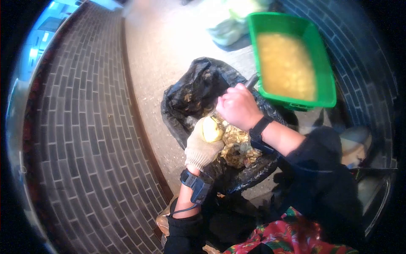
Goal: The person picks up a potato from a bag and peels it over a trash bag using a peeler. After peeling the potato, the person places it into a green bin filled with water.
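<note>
My left hand [201, 146], in a pale knitted glove, is closed around a peeled, pale yellow potato [212, 129]. My bare right hand [239, 106] makes a fist just right of the potato. From the top of that fist sticks out the dark handle [253, 80] of what seems to be a knife; its blade is hidden. Beneath both hands, a container lined with a black plastic bag [179, 101] holds a heap of peelings [234, 144].
At the upper right stands a green tub [325, 80] filled with blurred yellow pieces that look like peeled potatoes. Behind it sits a pale plastic bag [228, 31], washed out by glare. A brick-patterned surface [84, 127] runs along the left. One shoe [353, 146] shows at right.
</note>
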The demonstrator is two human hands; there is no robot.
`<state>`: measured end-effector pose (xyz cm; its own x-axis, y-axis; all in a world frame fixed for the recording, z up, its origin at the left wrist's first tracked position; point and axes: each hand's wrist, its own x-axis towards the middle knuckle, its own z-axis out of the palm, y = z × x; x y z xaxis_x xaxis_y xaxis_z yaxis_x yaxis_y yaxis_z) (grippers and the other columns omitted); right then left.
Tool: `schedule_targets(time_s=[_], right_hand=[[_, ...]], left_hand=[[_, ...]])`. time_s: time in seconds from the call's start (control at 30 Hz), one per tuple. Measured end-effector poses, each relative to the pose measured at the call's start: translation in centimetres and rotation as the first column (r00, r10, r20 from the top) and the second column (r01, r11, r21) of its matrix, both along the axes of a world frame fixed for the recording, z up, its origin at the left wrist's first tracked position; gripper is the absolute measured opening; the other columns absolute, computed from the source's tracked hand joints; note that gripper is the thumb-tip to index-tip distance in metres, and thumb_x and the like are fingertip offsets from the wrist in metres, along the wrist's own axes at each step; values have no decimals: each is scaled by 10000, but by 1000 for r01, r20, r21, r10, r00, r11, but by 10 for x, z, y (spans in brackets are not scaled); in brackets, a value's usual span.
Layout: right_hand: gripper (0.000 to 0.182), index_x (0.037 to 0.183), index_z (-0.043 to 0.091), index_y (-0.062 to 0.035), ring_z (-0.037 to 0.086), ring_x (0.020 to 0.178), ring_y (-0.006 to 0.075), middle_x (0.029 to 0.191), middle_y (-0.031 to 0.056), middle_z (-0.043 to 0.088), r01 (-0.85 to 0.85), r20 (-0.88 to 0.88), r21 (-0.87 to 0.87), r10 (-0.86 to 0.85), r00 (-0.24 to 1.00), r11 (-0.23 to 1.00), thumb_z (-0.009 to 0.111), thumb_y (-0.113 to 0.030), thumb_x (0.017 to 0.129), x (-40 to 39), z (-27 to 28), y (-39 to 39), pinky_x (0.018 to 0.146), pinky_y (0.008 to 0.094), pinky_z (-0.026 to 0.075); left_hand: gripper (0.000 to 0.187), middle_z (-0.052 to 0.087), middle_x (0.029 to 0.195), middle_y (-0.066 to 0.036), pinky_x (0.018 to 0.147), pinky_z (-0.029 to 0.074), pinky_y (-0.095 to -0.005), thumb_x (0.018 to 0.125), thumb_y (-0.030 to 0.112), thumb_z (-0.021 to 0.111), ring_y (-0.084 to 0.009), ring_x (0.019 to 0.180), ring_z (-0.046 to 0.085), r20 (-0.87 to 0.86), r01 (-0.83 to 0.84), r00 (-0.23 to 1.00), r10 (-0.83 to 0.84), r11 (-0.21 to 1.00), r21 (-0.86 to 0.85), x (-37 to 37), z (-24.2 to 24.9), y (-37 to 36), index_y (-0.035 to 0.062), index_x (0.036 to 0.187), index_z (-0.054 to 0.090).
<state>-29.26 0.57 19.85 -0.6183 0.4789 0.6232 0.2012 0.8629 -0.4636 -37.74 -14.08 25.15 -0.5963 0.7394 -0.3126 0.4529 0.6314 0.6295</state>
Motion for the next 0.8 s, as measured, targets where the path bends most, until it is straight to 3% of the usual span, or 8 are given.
schedule_targets(time_s=[0.07,0.17,0.23,0.37,0.4,0.6,0.7,0.8], right_hand=[[307,523,575,-92,569,648,220,573,61,592,55,27,35,-56,998,998,566,-127,828,-4,-4,0,682,389,424],[387,546,607,-79,590,666,258,581,91,607,141,383,111,-173,907,984,490,-193,897,5,-7,24,692,432,423],[410,572,638,-118,597,633,256,587,87,623,213,469,110,-240,850,971,452,-228,921,5,-22,23,723,455,400],[594,645,649,-55,591,607,313,625,167,619,119,687,-251,90,721,960,286,-355,1007,10,1,4,816,498,414],[629,575,641,-9,606,666,425,617,219,615,118,579,-287,74,812,951,359,-393,986,12,2,-1,725,522,429],[535,906,644,73,611,940,434,871,294,640,-16,511,-610,408,756,792,397,-398,969,19,31,-3,849,493,469],[326,1011,634,37,622,971,400,960,259,657,-147,688,-553,549,475,820,565,-244,860,22,32,-3,847,459,498],[269,1024,654,-24,639,956,372,993,211,670,-195,704,-547,573,420,814,585,-168,808,32,21,-6,829,444,508]], left_hand=[[593,661,1091,-121,897,496,-340,670,135,757,-249,1030,633,-47,35,998,-30,994,100,0,-11,-4,101,1226,553],[662,640,1161,-75,951,471,-317,639,72,755,-179,1077,598,28,44,998,-55,954,298,-4,7,-14,50,1264,535],[641,647,1117,-122,919,489,-338,639,144,755,-261,1039,629,75,4,997,-36,920,393,-18,1,-23,73,1234,528],[689,647,1125,-139,906,497,-379,635,223,795,-302,1051,629,-31,-184,979,204,932,314,-32,7,-18,107,1252,512],[703,647,1126,-144,903,498,-391,632,247,804,-316,1053,628,-52,-197,972,229,917,348,-43,-7,-18,118,1257,509],[732,648,1127,-148,901,498,-400,610,268,824,-321,1054,627,2,-300,946,323,877,374,-60,-15,-21,117,1252,508],[727,650,1116,-152,894,502,-382,596,233,830,-309,1047,630,-24,-310,939,343,875,372,-65,-18,-27,86,1234,513],[697,650,1103,-158,887,502,-365,590,209,822,-289,1037,635,-25,-303,940,340,868,393,-73,-30,-29,53,1201,525]])
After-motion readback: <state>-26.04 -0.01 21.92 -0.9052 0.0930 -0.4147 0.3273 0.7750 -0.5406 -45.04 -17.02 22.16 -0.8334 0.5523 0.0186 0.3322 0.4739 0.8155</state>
